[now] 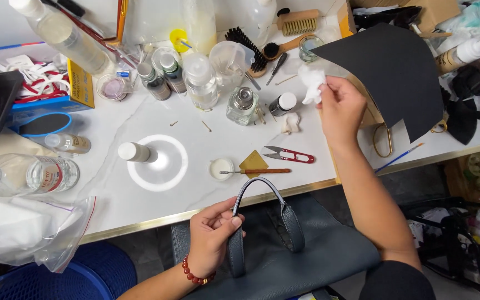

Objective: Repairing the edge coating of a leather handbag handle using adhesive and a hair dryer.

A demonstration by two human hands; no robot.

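Note:
My left hand, with a red bead bracelet on the wrist, grips the dark grey handle of a slate-blue leather bag lying on my lap below the table edge. My right hand is raised over the white table and pinches a small white cotton wad. Just below that hand lie red-handled thread snips, a thin brush resting on a small white dish, and a tan scrap.
Several bottles and jars crowd the table's back, with brushes behind. A black sheet lies at the right. Clear bottles and a plastic bag sit at the left. A blue basket stands below.

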